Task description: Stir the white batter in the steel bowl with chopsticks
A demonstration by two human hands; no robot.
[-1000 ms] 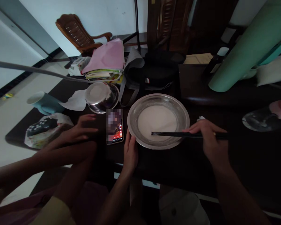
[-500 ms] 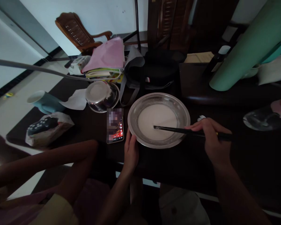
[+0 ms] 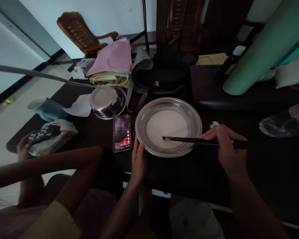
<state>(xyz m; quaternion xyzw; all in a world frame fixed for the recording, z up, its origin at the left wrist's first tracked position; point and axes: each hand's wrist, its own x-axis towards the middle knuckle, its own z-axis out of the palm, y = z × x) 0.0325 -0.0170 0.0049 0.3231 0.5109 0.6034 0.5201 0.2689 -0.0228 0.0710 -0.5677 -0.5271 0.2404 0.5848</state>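
A wide stainless steel bowl (image 3: 196,116) stands on the dark table with a smooth white liquid (image 3: 166,122) in it. My left hand (image 3: 139,162) grips the bowl at its lower left rim, the fingers partly hidden under the side. Black chopsticks (image 3: 189,139) are held in my right hand (image 3: 228,149) to the right of the bowl. They lie nearly level across the rim, and their tips meet the white liquid near its middle. A small white crumpled piece (image 3: 214,124) shows just beyond my right fingers.
Left of the bowl lie a lit phone (image 3: 122,134) and an upturned metal bowl (image 3: 107,99). Another person's hand (image 3: 23,146) touches a patterned packet (image 3: 52,136) near a blue mug (image 3: 46,108). A black bag (image 3: 166,76), a green cylinder (image 3: 249,66) and a clear container (image 3: 276,122) stand around.
The chopstick tips dipped, lifted and shifted slightly within the white liquid. My left hand stayed on the bowl. The other person's hand left the phone's side; a hand now touches the packet.
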